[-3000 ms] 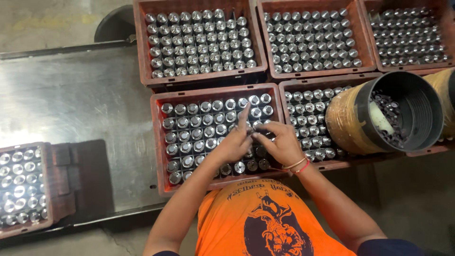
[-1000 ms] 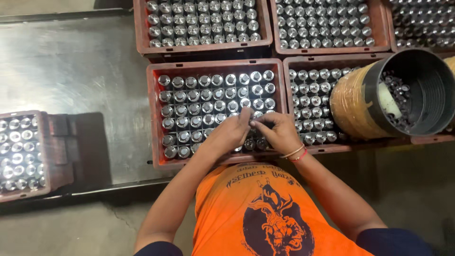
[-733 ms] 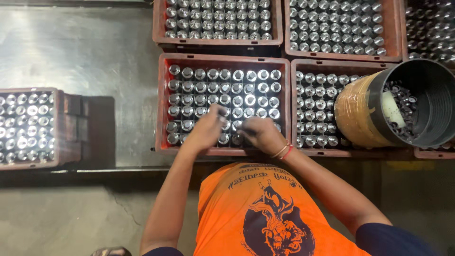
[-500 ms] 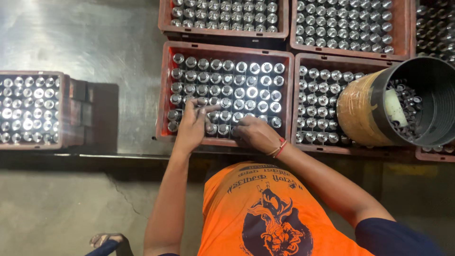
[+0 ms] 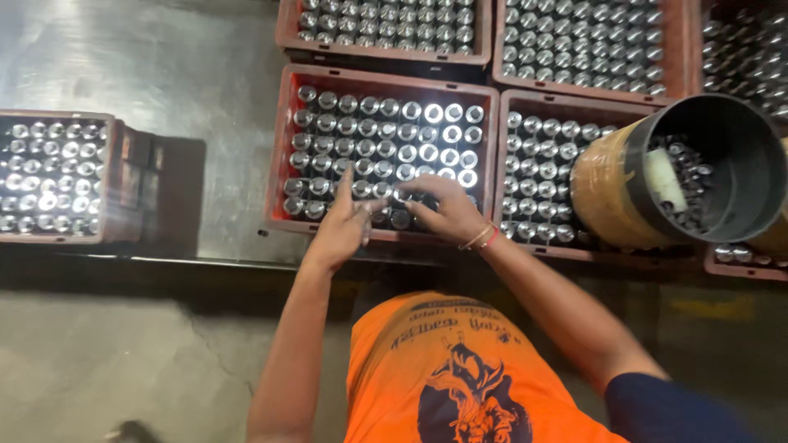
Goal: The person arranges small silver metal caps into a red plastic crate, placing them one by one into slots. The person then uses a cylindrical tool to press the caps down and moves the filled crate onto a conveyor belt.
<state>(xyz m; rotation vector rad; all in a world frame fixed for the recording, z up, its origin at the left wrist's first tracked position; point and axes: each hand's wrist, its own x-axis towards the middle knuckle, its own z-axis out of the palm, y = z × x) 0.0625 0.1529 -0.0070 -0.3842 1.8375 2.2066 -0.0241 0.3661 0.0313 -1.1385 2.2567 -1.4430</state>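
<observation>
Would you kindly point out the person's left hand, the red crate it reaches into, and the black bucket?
left hand [image 5: 343,226], head view, on the back of the hand.
red crate [image 5: 277,148], head view, on its left wall.
black bucket [image 5: 759,176], head view, on its inner wall at the right.

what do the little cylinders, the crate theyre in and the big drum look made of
Cylinders: likely bare metal, with shiny silver tops that glare.
Crate: probably moulded plastic, dull reddish-brown with thick matte walls.
Drum: seemingly fibreboard or card, with a tan matte side and dark lining, though I can't be sure.
</observation>
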